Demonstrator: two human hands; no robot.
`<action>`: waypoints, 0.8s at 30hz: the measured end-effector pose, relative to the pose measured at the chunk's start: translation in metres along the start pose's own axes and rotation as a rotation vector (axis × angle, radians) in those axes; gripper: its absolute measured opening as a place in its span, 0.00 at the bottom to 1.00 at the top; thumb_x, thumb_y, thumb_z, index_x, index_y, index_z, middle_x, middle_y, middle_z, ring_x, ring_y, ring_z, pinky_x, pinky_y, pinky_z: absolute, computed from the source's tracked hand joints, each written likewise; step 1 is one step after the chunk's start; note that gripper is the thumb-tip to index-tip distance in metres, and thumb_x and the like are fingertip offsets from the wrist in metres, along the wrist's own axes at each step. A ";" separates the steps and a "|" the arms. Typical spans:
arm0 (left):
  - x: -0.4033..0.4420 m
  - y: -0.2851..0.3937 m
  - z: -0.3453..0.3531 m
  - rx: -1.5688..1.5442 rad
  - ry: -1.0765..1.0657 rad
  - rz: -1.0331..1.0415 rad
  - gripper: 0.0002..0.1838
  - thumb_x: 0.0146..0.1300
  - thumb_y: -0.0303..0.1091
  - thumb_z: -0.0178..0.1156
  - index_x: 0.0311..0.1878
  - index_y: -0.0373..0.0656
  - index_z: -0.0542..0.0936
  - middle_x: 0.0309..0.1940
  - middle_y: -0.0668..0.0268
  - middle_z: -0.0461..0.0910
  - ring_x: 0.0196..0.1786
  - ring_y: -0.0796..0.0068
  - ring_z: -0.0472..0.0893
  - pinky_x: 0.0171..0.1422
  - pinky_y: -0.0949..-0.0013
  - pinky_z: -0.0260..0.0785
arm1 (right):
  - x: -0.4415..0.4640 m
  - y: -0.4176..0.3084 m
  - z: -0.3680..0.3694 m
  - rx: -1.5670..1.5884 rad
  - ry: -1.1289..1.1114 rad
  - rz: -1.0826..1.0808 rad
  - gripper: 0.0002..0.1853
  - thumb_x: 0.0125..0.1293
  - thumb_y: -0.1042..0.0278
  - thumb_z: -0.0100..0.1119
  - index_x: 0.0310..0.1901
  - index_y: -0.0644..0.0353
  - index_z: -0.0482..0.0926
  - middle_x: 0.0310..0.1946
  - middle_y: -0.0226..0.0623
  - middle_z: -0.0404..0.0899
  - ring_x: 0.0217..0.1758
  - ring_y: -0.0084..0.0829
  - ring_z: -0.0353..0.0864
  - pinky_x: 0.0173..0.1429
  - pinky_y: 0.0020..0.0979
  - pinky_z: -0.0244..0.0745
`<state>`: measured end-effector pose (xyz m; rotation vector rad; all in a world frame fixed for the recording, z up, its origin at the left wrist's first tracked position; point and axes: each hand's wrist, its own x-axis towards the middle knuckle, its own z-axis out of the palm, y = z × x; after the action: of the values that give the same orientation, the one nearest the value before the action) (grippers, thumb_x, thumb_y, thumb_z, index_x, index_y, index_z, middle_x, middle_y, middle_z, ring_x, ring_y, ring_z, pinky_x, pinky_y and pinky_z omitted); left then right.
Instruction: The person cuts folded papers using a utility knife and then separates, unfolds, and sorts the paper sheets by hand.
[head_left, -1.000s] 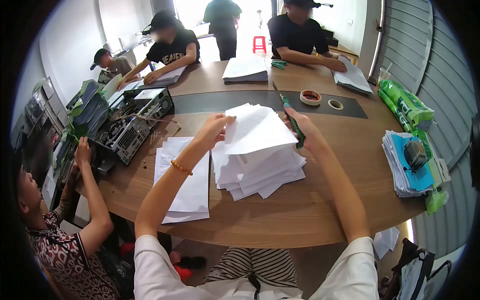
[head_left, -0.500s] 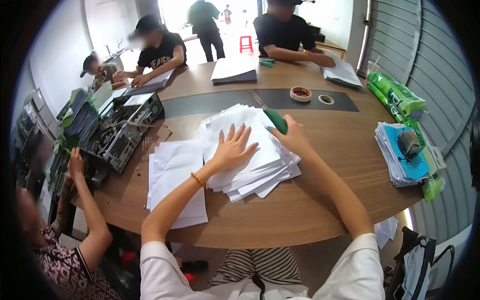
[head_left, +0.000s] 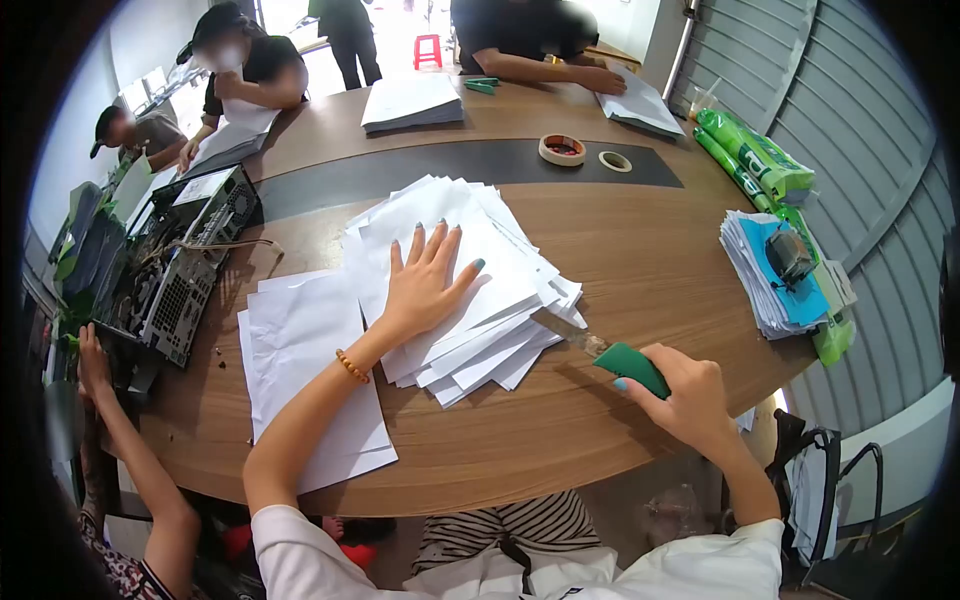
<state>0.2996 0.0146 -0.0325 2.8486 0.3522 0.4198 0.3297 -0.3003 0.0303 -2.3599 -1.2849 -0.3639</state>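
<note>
My left hand [head_left: 425, 285] lies flat, fingers spread, on a messy pile of white paper sheets [head_left: 500, 335]. In my right hand [head_left: 690, 395] is a knife [head_left: 632, 368] with a green handle and a worn metal blade. Its blade points left, with the tip at the right edge of the pile. Left of the pile, a smaller stack of white paper [head_left: 305, 365] lies partly under my left forearm.
An opened computer case [head_left: 200, 265] stands at the left. Two tape rolls [head_left: 562, 151] lie on the dark strip. Further back is a paper stack [head_left: 412, 104]. At right are green packages [head_left: 755, 160] and papers [head_left: 765, 275] under a small device. Other people sit around the table [head_left: 640, 260].
My right hand has brought the knife from the pile's upper right side down toward its lower right edge. The left hand stays flat on the paper. The view has shifted.
</note>
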 end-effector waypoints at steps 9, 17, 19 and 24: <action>-0.002 -0.003 0.004 -0.033 0.094 0.023 0.35 0.60 0.59 0.39 0.64 0.45 0.57 0.66 0.57 0.52 0.69 0.54 0.46 0.69 0.47 0.30 | 0.022 -0.011 0.012 -0.110 -0.098 -0.039 0.17 0.55 0.51 0.57 0.28 0.59 0.70 0.17 0.38 0.74 0.16 0.38 0.74 0.19 0.33 0.67; -0.001 -0.004 0.007 0.028 0.087 0.014 0.34 0.60 0.59 0.40 0.64 0.46 0.57 0.66 0.58 0.51 0.69 0.56 0.46 0.68 0.46 0.32 | 0.018 -0.016 0.005 -0.114 -0.140 -0.034 0.17 0.56 0.52 0.57 0.29 0.59 0.71 0.18 0.39 0.75 0.18 0.38 0.75 0.20 0.33 0.67; -0.001 -0.005 0.010 -0.035 0.158 0.053 0.38 0.59 0.62 0.40 0.62 0.41 0.60 0.64 0.53 0.55 0.68 0.50 0.49 0.67 0.43 0.33 | 0.021 -0.018 0.006 -0.064 -0.112 -0.029 0.16 0.55 0.53 0.57 0.29 0.59 0.71 0.18 0.39 0.75 0.18 0.38 0.75 0.21 0.33 0.67; -0.001 -0.007 0.011 -0.038 0.158 0.063 0.40 0.57 0.65 0.39 0.62 0.40 0.60 0.64 0.52 0.55 0.68 0.50 0.49 0.67 0.43 0.33 | 0.027 -0.017 0.011 -0.095 -0.129 -0.050 0.15 0.55 0.54 0.58 0.29 0.59 0.71 0.18 0.39 0.74 0.17 0.38 0.75 0.20 0.33 0.67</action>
<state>0.3012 0.0192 -0.0451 2.8023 0.2797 0.6598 0.3300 -0.2670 0.0359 -2.4696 -1.4163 -0.2986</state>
